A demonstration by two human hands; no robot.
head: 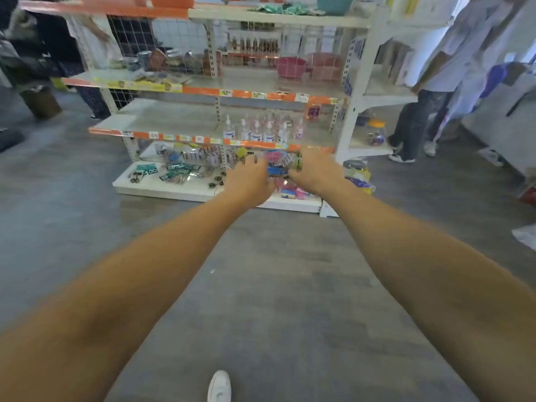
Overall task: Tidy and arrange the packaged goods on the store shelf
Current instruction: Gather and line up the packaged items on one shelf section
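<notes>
Both arms outstretched, left hand and right hand gripping blurred packet between them (fingers curled on its ends) before bottom shelf

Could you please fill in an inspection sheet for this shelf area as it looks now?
Surface: white bottom shelf at floor level; grey floor in front.
Job's things: colourful packets between both hands; teal packets lying loose to the left.
Clutter: pump bottles one shelf up; pink basins higher.
Grippers: left hand and right hand reach to the packets; grip blurred.
Cables: nothing seen.
Surroundings: a person stands right; a jar sits on the side shelf.
</notes>
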